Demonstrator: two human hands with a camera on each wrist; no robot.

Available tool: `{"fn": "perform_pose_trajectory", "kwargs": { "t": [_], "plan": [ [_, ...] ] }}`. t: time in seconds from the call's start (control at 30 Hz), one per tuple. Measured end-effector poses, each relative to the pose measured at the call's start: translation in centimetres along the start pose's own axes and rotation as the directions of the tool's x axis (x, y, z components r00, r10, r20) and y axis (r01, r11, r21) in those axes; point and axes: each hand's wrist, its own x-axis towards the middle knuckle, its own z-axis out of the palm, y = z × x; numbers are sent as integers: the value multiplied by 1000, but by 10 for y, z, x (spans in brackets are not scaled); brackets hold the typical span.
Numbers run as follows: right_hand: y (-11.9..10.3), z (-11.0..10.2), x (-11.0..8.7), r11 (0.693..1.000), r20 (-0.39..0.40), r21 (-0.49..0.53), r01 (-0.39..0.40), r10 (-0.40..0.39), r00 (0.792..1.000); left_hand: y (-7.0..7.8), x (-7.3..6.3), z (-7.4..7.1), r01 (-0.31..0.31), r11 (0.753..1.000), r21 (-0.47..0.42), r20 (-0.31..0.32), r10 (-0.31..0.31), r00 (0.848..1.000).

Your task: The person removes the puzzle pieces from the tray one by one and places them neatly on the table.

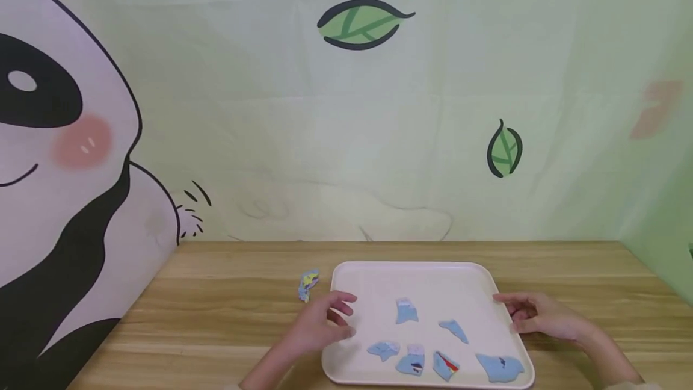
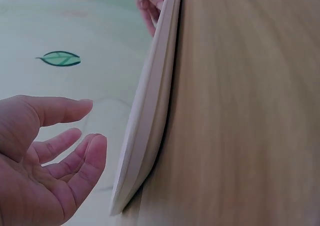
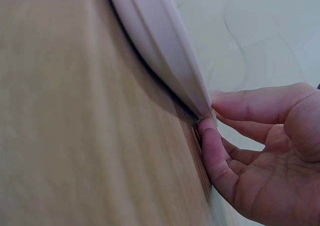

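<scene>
A white rectangular tray (image 1: pixel 373 281) lies on the wooden table. My right hand (image 1: pixel 541 316) pinches its right rim; in the right wrist view the thumb and fingers meet at the tray's edge (image 3: pixel 167 46). My left hand (image 1: pixel 322 321) is by the left rim, its fingers loosely bent and holding nothing. A gap shows between those fingers and the tray (image 2: pixel 150 101) in the left wrist view. Several flat, irregular light-blue pieces lie on the tray, among them one with a red stripe (image 1: pixel 446 366) and a larger one (image 1: pixel 499 368) at the right front.
Beyond the tray's left side, a blue, yellow and purple patterned piece (image 1: pixel 308 284) rests on the wooden table (image 1: pixel 227 294). Behind the table stands a pale green wall (image 1: pixel 271 107) with printed leaves and a large panda (image 1: pixel 59 209) at the left.
</scene>
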Motion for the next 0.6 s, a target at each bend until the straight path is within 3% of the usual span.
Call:
{"fn": "perform_pose_trajectory", "kwargs": {
  "t": [0.4, 0.6],
  "plan": [
    [0, 0, 0, 1000, 3, -12, 3, -3, 1000, 3, 1, 25, 37, 999, -19, 99, -35, 994],
    [1, 0, 0, 1000, 7, -15, 13, -13, 1000, 3, 3, 33, 40, 999, -4, 174, -38, 984]
  ]
}}
